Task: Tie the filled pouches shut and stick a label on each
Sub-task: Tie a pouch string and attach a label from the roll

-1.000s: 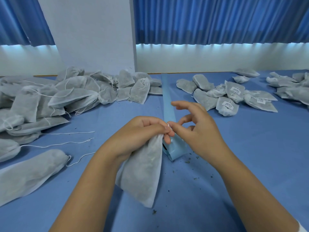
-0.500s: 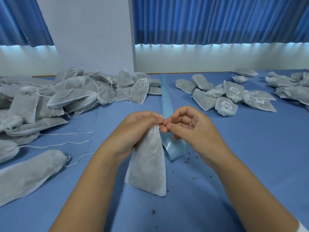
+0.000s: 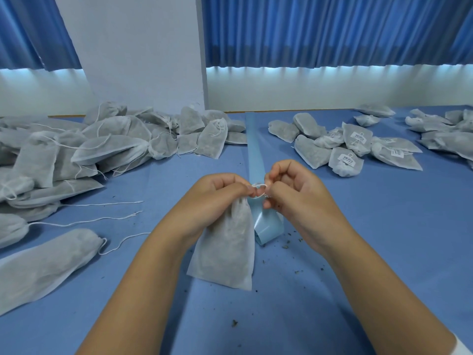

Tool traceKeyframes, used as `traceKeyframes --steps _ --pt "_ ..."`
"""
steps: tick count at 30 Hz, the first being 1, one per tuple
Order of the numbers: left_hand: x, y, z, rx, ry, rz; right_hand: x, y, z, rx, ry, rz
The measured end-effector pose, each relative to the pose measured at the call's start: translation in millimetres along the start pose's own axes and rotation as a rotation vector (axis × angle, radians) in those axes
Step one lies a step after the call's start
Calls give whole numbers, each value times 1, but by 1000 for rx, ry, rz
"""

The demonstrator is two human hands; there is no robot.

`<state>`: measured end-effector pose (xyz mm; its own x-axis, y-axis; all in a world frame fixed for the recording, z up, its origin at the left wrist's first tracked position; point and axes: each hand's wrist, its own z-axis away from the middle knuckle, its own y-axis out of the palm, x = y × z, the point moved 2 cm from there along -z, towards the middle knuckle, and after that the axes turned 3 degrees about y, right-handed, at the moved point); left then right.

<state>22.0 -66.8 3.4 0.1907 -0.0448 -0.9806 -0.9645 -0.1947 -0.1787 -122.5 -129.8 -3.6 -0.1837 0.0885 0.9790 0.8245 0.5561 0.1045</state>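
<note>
Pouch point(image 3: 225, 242) hangs upright over the middle of the bench point(image 3: 384, 239), toward the near edge. Its bottom hem is touching the surface or just off it, cannot tell which. Left hand point(image 3: 217, 198) is clenched round the gathered neck. Right hand point(image 3: 294, 196) is curled, fingertips pinching the white drawstring point(image 3: 259, 186), which shows as a small loop between the 2 hands.

Step in hand, as I judge it: knotting the string. To do it well:
- Squeeze the neck tight so no filling leaks.
- Feed the free end through the loop.
- Pull snug right against the gathers, not higher up the string.
- The string is thin and likely to slip, so use short pulls.

Label probably comes after, off the pale blue backing strip point(image 3: 256, 155). It runs from behind the hands toward the far edge, its near end curled up.

Bench is covered in blue cloth, with dark crumbs point(image 3: 286, 243) scattered near the hands. Along the left edge is a big heap of unlabelled pouches point(image 3: 102, 149), strings trailing, and 1 long pouch point(image 3: 46, 265) lies at the near left corner. Right of the strip is a pile of labelled pouches point(image 3: 353, 147), with more toward the far right corner. Behind are a white wall point(image 3: 332, 88), a pillar point(image 3: 143, 47) and blue curtains point(image 3: 332, 29).
</note>
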Motion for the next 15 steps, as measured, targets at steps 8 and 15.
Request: traceKeyframes --steps 8,15 --pt "0 0 1 -33 -48 -33 3 4 5 -47 -140 237" --pt "-1 1 1 -9 -42 -60 -1 6 3 -44 -178 291"
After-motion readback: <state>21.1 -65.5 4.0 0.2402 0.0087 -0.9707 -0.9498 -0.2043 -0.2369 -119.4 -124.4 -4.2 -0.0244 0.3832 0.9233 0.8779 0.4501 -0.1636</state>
